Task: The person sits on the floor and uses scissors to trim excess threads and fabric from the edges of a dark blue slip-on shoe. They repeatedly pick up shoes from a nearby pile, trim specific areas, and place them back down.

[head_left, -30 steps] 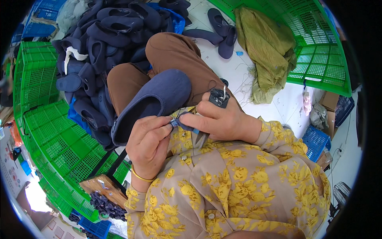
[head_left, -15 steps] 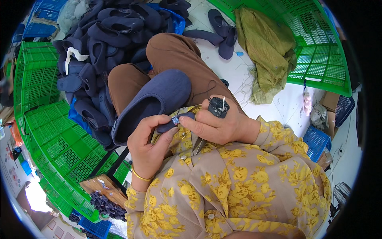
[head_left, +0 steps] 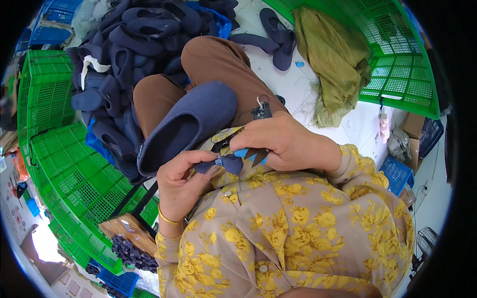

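Observation:
My left hand [head_left: 180, 186], a gold bangle at its wrist, pinches a small navy fabric bow [head_left: 232, 164] at its patterned middle band. One loop of the bow points toward my right hand [head_left: 293, 141]. That hand is closed round a pair of scissors [head_left: 257, 155], whose dark blades and blue parts show beneath the fingers, close beside the bow. Above the knuckles sticks out a dark wrapped piece [head_left: 262, 110] with a pale thread or tie on it; whether it belongs to the scissors I cannot tell. A navy slipper [head_left: 211, 107] rests on my lap just beyond my left hand.
A heap of navy slippers [head_left: 144, 32] lies beyond my knees at the left. Green plastic crates [head_left: 74, 174] stand at the left, another green crate [head_left: 402, 74] at the right. An olive cloth [head_left: 330, 59] hangs by it. Several slippers [head_left: 283, 42] lie on the white floor.
My right hand has drawn back to the right, off the bow, and the scissors have turned so their blades sit beside it. The bow's right loop now shows more fully.

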Demonstrator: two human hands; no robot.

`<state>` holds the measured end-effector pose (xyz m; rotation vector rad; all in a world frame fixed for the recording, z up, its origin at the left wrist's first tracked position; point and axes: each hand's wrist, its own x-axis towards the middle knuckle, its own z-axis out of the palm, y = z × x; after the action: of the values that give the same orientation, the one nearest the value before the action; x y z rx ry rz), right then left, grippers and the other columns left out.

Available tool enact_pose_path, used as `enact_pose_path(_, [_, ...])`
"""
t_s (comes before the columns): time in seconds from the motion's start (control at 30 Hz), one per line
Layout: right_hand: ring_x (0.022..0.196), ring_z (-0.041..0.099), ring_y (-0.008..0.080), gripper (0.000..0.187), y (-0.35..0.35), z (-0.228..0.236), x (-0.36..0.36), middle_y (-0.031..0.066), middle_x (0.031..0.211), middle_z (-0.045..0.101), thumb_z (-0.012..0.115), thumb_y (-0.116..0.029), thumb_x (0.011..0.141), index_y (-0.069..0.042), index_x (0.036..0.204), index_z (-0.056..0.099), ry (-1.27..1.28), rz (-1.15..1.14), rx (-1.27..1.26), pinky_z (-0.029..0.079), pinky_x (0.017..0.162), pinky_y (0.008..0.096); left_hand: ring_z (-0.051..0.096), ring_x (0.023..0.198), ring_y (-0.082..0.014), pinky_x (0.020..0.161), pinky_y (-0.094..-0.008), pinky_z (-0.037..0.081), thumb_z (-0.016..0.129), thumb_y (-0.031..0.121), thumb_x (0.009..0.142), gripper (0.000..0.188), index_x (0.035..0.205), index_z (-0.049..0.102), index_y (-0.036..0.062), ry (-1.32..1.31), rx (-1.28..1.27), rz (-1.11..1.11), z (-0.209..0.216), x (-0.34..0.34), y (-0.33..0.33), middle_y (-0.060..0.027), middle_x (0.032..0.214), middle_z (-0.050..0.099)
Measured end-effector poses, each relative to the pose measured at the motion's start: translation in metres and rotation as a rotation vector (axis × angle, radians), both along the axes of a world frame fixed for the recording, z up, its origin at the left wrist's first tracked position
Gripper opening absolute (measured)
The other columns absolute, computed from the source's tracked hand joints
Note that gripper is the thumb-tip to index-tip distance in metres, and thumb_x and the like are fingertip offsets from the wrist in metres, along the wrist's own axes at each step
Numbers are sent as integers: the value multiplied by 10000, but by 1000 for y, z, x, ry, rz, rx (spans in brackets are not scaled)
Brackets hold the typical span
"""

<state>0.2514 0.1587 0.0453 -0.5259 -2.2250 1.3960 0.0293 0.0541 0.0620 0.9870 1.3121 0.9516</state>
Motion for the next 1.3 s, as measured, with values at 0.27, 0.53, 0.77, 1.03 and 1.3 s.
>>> enact_pose_path(0.27, [777, 643, 306, 395, -4, 5, 6, 95, 838, 659, 644, 30, 653, -77, 1034, 632, -82, 101, 1, 516, 660, 362, 607, 927, -161, 832, -265, 481, 671, -98, 777, 207, 964, 621, -26, -39, 67, -25, -5, 0, -3, -108, 989, 646])
enact_pose_path(0.53, [832, 627, 311, 372, -9, 4, 5, 93, 873, 647, 615, 42, 668, -80, 1019, 631, -28, 21, -37, 499, 662, 374, 611, 934, -143, 849, -254, 476, 666, -96, 787, 292, 1049, 560, -20, -36, -14, 8, -3, 2, -6, -100, 1003, 646])
enact_pose_path(0.77, [779, 597, 311, 407, -9, -1, 3, 76, 930, 583, 579, 59, 663, -100, 1034, 627, -36, -180, 15, 475, 631, 376, 600, 921, -118, 836, -231, 473, 642, -109, 795, 279, 1047, 556, -25, 34, -2, 114, -1, 7, -4, -84, 992, 641])
enact_pose_path(1.03, [634, 535, 234, 442, -17, 1, -19, 44, 815, 483, 625, -23, 664, -88, 1096, 562, -100, -153, 472, 442, 557, 327, 593, 853, -85, 768, -204, 480, 653, -92, 800, 257, 1030, 562, -21, 35, -26, 265, 0, 13, 7, -57, 953, 631])
enact_pose_path(1.3, [616, 503, 170, 267, -13, -2, -25, 23, 781, 465, 597, -129, 733, -50, 987, 597, -171, -204, 760, 420, 543, 302, 609, 828, -88, 742, -207, 506, 648, -62, 801, 238, 1014, 552, -13, -149, -105, 342, -8, 16, 13, -64, 943, 631])
